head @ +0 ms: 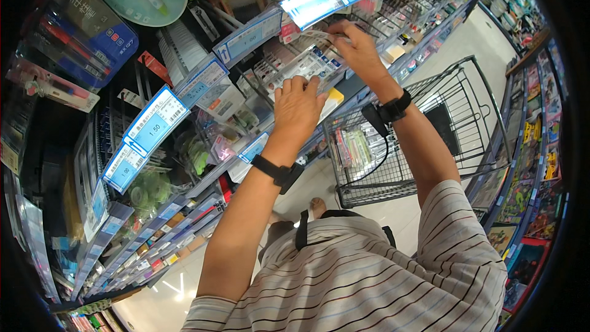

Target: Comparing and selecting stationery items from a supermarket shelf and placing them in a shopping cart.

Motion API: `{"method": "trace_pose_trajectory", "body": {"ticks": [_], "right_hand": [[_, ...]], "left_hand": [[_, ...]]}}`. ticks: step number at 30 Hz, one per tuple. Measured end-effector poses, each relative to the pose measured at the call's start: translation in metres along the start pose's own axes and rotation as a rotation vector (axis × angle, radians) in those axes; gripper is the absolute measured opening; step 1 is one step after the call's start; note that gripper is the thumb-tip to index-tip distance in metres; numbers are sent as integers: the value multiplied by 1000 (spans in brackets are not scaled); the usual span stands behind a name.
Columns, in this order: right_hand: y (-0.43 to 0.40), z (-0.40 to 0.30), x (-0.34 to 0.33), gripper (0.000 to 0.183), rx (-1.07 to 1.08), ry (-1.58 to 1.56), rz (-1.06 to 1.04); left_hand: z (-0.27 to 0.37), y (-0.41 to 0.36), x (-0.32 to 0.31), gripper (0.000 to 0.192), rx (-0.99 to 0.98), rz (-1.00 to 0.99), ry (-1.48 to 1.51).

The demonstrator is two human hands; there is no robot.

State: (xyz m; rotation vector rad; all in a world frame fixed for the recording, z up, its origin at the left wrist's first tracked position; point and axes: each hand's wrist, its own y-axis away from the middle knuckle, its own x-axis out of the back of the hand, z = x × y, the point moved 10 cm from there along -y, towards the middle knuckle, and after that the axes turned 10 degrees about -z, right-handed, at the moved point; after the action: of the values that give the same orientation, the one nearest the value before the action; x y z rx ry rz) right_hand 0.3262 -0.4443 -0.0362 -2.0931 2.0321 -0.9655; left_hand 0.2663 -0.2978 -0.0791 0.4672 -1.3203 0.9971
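Observation:
My right hand is at the shelf's peg hooks, its thumb and fingers pinched on the edge of a white hanging packet. Just below and to the left, my left hand has its fingers curled at the near end of a stack of clear packets with white and blue labels. Whether those fingers grip a packet or only rest against it is hidden. Above both hands runs a price-label strip, bright with glare. A yellow-and-white card shows beneath the packets.
To my right stands a wire shopping cart with several packaged goods inside. Pen packs hang at the upper left. Lower shelf edges run along my left. Another stocked shelf lines the far right, across the tiled floor.

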Motion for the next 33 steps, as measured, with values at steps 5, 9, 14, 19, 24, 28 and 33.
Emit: {"method": "trace_pose_trajectory", "body": {"ticks": [5,9,14,19,24,28,33], "right_hand": [[26,-37,-13,13,-2,147,-64],[67,-115,-69,13,503,332,-138],[97,-144,-117,15,620,303,-209],[111,-167,-149,15,729,289,-272],[120,-189,-167,20,723,218,-311],[111,-189,-153,24,608,138,-246],[100,-125,-183,25,-44,-567,-458]], "left_hand": [[-32,32,28,40,92,51,497],[-57,89,9,55,416,-179,1532],[-70,153,8,61,473,-157,1860],[-70,193,27,50,445,-39,1991],[-80,224,40,31,579,104,1683],[-90,251,55,27,644,220,1504],[-91,268,56,26,664,247,1438]]}}
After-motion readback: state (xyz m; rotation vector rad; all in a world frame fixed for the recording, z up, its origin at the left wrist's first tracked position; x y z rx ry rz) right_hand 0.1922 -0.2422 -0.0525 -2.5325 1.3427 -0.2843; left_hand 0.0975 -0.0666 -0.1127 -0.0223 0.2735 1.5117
